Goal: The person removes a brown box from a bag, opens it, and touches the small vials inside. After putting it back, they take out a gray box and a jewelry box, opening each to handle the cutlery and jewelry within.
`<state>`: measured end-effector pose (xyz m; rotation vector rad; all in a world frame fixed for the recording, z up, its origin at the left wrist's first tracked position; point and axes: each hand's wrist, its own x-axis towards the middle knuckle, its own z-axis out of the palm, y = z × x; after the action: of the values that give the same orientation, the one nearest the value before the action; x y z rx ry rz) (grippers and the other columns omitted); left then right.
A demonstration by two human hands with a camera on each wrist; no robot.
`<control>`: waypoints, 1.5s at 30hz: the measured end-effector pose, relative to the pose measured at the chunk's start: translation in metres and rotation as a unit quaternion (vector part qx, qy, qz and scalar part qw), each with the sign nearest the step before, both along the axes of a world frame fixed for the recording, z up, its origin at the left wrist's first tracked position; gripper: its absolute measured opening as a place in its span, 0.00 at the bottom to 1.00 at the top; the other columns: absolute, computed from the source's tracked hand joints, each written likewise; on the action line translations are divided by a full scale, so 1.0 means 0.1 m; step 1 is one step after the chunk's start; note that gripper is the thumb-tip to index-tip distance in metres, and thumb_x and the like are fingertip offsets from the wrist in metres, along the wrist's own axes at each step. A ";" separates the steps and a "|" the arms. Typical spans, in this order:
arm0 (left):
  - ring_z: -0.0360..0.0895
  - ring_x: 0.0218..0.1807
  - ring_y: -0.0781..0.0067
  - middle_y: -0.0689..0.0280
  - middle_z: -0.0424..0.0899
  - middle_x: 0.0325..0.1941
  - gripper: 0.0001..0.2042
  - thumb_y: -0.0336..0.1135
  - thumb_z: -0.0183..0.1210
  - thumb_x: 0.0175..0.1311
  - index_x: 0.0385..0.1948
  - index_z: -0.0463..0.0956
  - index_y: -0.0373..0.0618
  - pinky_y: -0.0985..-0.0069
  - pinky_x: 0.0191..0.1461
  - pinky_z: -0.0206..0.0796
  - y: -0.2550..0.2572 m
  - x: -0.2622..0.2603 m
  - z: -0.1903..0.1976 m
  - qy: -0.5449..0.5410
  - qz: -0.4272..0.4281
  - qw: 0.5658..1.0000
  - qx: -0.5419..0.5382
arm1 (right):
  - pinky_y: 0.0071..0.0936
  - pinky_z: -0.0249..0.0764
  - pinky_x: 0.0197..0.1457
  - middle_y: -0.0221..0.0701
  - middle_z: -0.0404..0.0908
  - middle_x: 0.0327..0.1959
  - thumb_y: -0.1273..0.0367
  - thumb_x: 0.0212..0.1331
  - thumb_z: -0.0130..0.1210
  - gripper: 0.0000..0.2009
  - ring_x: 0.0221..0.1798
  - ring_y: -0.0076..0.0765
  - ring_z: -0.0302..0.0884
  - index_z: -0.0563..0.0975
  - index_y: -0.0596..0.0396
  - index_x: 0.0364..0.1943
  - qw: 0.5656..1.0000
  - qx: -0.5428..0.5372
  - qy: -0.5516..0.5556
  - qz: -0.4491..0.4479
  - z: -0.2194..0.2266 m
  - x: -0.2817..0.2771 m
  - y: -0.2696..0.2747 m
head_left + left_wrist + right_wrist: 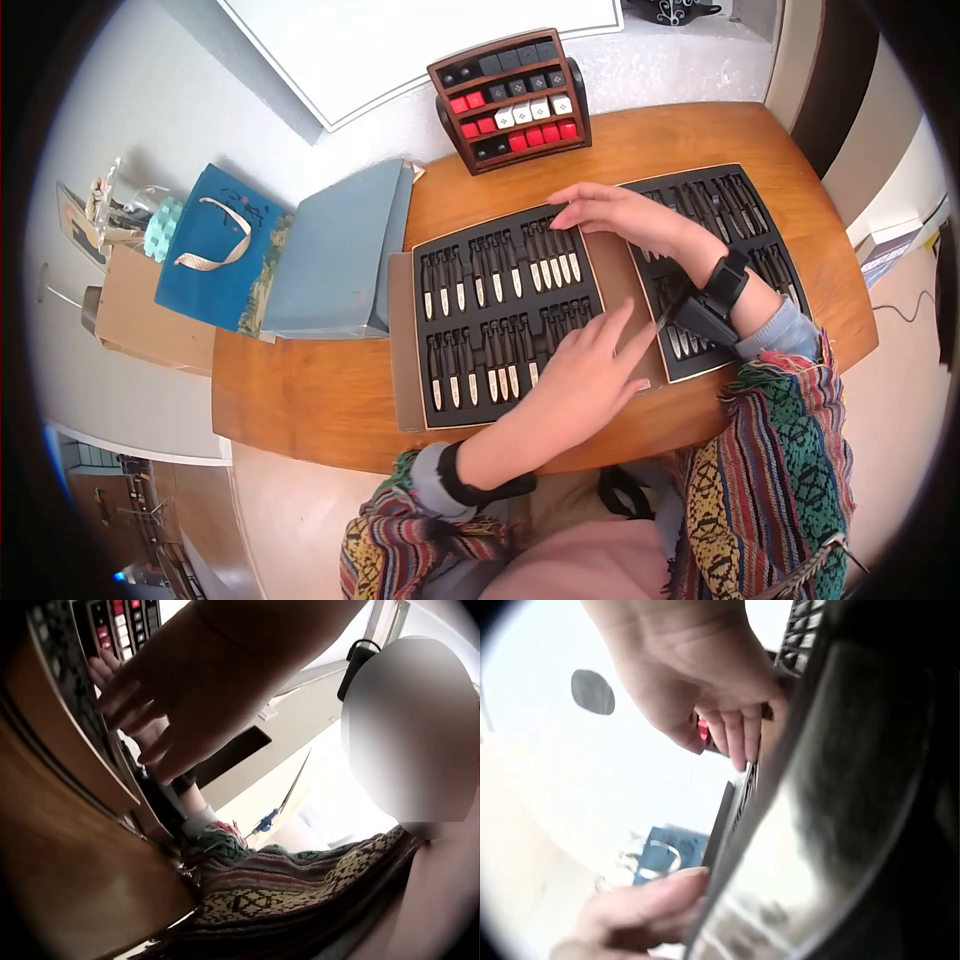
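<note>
Two shallow cases lie side by side on the wooden table, a left one [470, 313] and a right one [735, 243]. Black inserts hold rows of slim black pieces [492, 270] with pale pointed ends. My left hand [570, 385] hovers across the lower right part of the left case, its fingers stretched forward and spread. It covers some of the lower row. At the top right corner of that case is my right hand [635, 220], fingers extended and fingertips right by the upper row. The right wrist view shows the right hand's fingers [735, 735] loosely straight, with nothing between them and the thumb.
A wooden rack [510, 100] of red, white and black dice-like cubes stands behind the cases. Left of them are a grey-blue box [335, 250] and a blue gift bag [222, 245]. A brown cardboard flap [405, 345] borders the left case. The table's front edge [330, 455] curves near my body.
</note>
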<state>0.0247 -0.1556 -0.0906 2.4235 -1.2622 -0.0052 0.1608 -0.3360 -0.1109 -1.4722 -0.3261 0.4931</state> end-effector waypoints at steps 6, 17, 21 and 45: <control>0.64 0.67 0.54 0.50 0.67 0.65 0.27 0.37 0.59 0.62 0.64 0.66 0.44 0.50 0.64 0.58 -0.38 0.07 -0.14 -0.072 0.060 0.989 0.110 | 0.28 0.70 0.65 0.39 0.81 0.46 0.67 0.72 0.44 0.17 0.54 0.33 0.79 0.70 0.61 0.59 0.986 0.161 0.038 0.023 -0.18 0.09 -0.12; 0.67 0.66 0.49 0.49 0.71 0.62 0.25 0.32 0.56 0.64 0.64 0.65 0.43 0.58 0.68 0.59 -0.60 0.18 -0.17 -0.033 0.038 0.999 0.003 | 0.29 0.73 0.58 0.28 0.80 0.35 0.67 0.68 0.44 0.15 0.45 0.27 0.79 0.74 0.55 0.54 0.954 0.244 0.061 -0.160 -0.18 0.14 -0.21; 0.64 0.69 0.47 0.48 0.69 0.65 0.24 0.31 0.56 0.65 0.64 0.67 0.45 0.58 0.70 0.58 -0.58 0.31 -0.21 0.008 -0.002 1.000 -0.024 | 0.29 0.73 0.53 0.26 0.78 0.33 0.68 0.66 0.43 0.15 0.41 0.27 0.77 0.75 0.53 0.52 0.940 0.263 0.068 -0.207 -0.21 0.16 -0.26; 0.81 0.34 0.54 0.57 0.82 0.31 0.08 0.26 0.63 0.56 0.37 0.76 0.43 0.63 0.36 0.70 1.33 0.37 0.26 -0.055 0.401 0.913 0.041 | 0.22 0.72 0.46 0.23 0.76 0.28 0.67 0.66 0.44 0.13 0.34 0.22 0.74 0.75 0.55 0.49 0.954 0.202 0.060 -0.214 -0.21 0.10 -0.23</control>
<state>0.0614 -0.0231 -0.0643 2.8632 -0.2213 0.3178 0.1707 -0.3591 -0.1321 -1.0655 -0.0029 0.1495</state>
